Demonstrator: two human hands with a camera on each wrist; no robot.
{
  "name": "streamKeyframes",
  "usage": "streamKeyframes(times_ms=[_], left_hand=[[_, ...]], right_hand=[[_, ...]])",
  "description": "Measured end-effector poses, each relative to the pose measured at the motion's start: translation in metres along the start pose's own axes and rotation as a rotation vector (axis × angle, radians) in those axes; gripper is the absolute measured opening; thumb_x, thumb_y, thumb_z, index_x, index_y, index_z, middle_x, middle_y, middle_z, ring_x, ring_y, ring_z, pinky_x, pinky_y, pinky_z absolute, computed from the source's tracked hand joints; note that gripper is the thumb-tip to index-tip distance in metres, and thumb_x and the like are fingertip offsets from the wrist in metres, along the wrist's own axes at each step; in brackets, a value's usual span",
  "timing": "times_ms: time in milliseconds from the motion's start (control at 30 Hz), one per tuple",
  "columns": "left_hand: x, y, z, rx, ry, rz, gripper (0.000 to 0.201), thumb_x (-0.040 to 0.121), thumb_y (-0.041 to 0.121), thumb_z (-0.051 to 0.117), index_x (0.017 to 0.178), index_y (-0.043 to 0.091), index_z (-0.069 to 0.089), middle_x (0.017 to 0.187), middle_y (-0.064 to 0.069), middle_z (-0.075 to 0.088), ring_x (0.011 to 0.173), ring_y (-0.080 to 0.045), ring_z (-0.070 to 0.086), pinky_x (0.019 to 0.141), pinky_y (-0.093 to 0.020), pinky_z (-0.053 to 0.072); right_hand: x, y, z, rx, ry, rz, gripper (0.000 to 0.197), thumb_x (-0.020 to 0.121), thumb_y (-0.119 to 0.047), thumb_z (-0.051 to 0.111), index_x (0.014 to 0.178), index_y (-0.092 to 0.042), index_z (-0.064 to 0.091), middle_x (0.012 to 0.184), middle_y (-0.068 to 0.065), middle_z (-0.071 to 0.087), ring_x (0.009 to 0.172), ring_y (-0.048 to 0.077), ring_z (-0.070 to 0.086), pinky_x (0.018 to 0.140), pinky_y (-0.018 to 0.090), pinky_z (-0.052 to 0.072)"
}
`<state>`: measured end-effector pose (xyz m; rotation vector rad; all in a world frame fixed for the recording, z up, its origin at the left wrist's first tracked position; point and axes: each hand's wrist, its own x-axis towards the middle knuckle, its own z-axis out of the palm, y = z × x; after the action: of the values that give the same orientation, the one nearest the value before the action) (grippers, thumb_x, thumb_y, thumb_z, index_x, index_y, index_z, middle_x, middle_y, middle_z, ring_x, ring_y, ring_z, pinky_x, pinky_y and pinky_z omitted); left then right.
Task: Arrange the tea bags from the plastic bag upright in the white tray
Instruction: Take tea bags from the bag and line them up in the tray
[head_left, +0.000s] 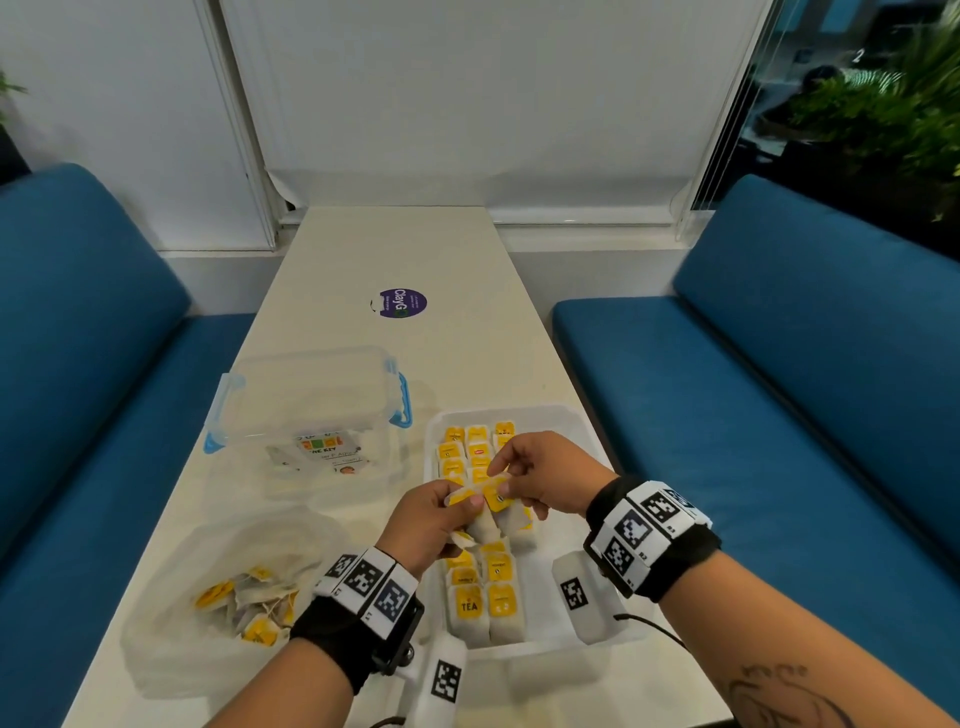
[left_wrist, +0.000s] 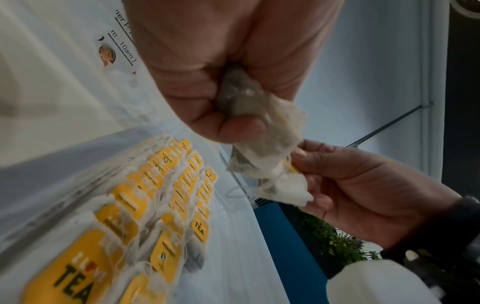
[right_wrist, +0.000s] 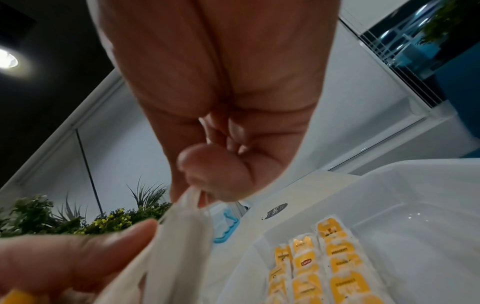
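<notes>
Both hands hover over the white tray (head_left: 582, 431), where several tea bags (head_left: 485, 597) with yellow tags stand in rows. My left hand (head_left: 441, 512) grips a small bunch of tea bags (left_wrist: 262, 131), fingers curled round them. My right hand (head_left: 524, 475) pinches the yellow tag end of one tea bag (head_left: 496, 493) from that bunch. The bunch hangs between the two hands above the tray's middle. To the left on the table lies the plastic bag (head_left: 218, 597) with several more tea bags (head_left: 249, 603) inside. In the right wrist view the tray rows (right_wrist: 327, 267) sit below the white tea bag paper (right_wrist: 179, 242).
A clear lidded box (head_left: 306, 410) with blue clips stands left of the tray. A purple round sticker (head_left: 402, 303) lies farther back on the white table (head_left: 395, 249). Blue benches (head_left: 779, 364) flank the table on both sides. Plants (head_left: 893, 109) stand at the far right.
</notes>
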<state>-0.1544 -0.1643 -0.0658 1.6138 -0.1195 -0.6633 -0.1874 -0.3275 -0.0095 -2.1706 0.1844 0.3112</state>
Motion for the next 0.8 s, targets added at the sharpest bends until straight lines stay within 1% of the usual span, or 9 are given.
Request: streamKeyframes(times_ms=[67, 133, 233, 333, 400, 467, 533, 667, 800], left_hand=[[0.001, 0.0, -0.002, 0.01, 0.023, 0.003, 0.017, 0.087, 0.015, 0.063, 0.074, 0.009, 0.054, 0.063, -0.008, 0.053, 0.046, -0.013, 0.048, 0.041, -0.017, 0.039], [0.002, -0.001, -0.003, 0.006, 0.052, -0.003, 0.017, 0.087, 0.014, 0.062, 0.073, 0.009, 0.054, 0.059, -0.005, 0.051, 0.048, -0.014, 0.047, 0.04, -0.017, 0.039], [0.004, -0.002, -0.004, -0.006, 0.075, -0.003, 0.017, 0.087, 0.013, 0.062, 0.072, 0.009, 0.054, 0.057, -0.004, 0.05, 0.047, -0.014, 0.045, 0.039, -0.017, 0.038], [0.006, -0.002, -0.004, -0.009, 0.08, -0.003, 0.017, 0.088, 0.014, 0.061, 0.073, 0.01, 0.055, 0.059, -0.005, 0.051, 0.046, -0.013, 0.046, 0.039, -0.016, 0.038], [0.007, -0.001, -0.005, -0.043, 0.092, -0.001, 0.017, 0.089, 0.013, 0.06, 0.072, 0.009, 0.055, 0.06, -0.007, 0.051, 0.04, -0.009, 0.047, 0.038, -0.015, 0.037], [0.008, 0.001, -0.008, -0.077, 0.121, 0.003, 0.018, 0.09, 0.011, 0.057, 0.072, 0.009, 0.055, 0.06, -0.007, 0.052, 0.036, -0.005, 0.049, 0.037, -0.014, 0.037], [0.008, 0.0, -0.012, -0.089, 0.158, 0.004, 0.019, 0.091, 0.011, 0.055, 0.072, 0.009, 0.055, 0.061, -0.007, 0.053, 0.042, -0.009, 0.052, 0.037, -0.012, 0.038], [0.009, -0.002, -0.014, -0.084, 0.168, -0.006, 0.019, 0.092, 0.012, 0.054, 0.073, 0.009, 0.055, 0.063, -0.007, 0.053, 0.053, -0.018, 0.047, 0.039, -0.015, 0.038], [0.01, -0.001, -0.013, -0.081, 0.146, -0.023, 0.02, 0.092, 0.012, 0.054, 0.073, 0.009, 0.054, 0.064, -0.006, 0.052, 0.054, -0.017, 0.047, 0.038, -0.014, 0.04]], right_hand=[[0.0, -0.001, -0.003, -0.087, -0.047, 0.039, 0.025, 0.085, -0.004, 0.063, 0.109, -0.011, 0.061, 0.063, -0.003, 0.051, 0.036, 0.0, 0.046, 0.042, 0.015, 0.041], [-0.001, -0.001, -0.005, -0.181, -0.086, 0.063, 0.029, 0.085, -0.005, 0.063, 0.114, -0.012, 0.062, 0.064, -0.006, 0.048, 0.045, 0.002, 0.045, 0.046, 0.014, 0.038], [-0.004, -0.001, -0.007, -0.365, -0.118, 0.062, 0.025, 0.085, -0.008, 0.064, 0.109, -0.011, 0.068, 0.067, -0.012, 0.046, 0.058, 0.002, 0.042, 0.053, 0.012, 0.035], [-0.004, 0.0, -0.009, -0.416, -0.103, 0.089, 0.019, 0.087, -0.01, 0.061, 0.104, -0.007, 0.069, 0.068, -0.013, 0.049, 0.06, 0.002, 0.044, 0.056, 0.012, 0.037], [-0.005, 0.0, -0.012, -0.325, -0.032, 0.086, 0.012, 0.089, -0.01, 0.058, 0.098, -0.008, 0.066, 0.066, -0.008, 0.054, 0.057, 0.003, 0.047, 0.049, 0.013, 0.038], [-0.007, 0.002, -0.017, -0.062, 0.052, 0.043, 0.005, 0.09, -0.009, 0.058, 0.088, -0.013, 0.06, 0.067, -0.001, 0.06, 0.057, 0.007, 0.056, 0.044, 0.016, 0.041], [-0.01, 0.005, -0.019, 0.143, 0.115, 0.0, 0.012, 0.088, -0.008, 0.06, 0.08, -0.016, 0.058, 0.072, 0.0, 0.064, 0.065, 0.01, 0.061, 0.044, 0.02, 0.045], [-0.011, 0.015, -0.016, 0.161, 0.183, 0.016, 0.013, 0.085, -0.009, 0.065, 0.076, -0.018, 0.063, 0.08, -0.006, 0.066, 0.068, 0.003, 0.056, 0.051, 0.02, 0.046], [-0.01, 0.018, -0.019, 0.318, 0.239, 0.071, 0.013, 0.086, -0.004, 0.063, 0.076, -0.013, 0.06, 0.075, 0.0, 0.064, 0.064, 0.007, 0.053, 0.048, 0.02, 0.041]])
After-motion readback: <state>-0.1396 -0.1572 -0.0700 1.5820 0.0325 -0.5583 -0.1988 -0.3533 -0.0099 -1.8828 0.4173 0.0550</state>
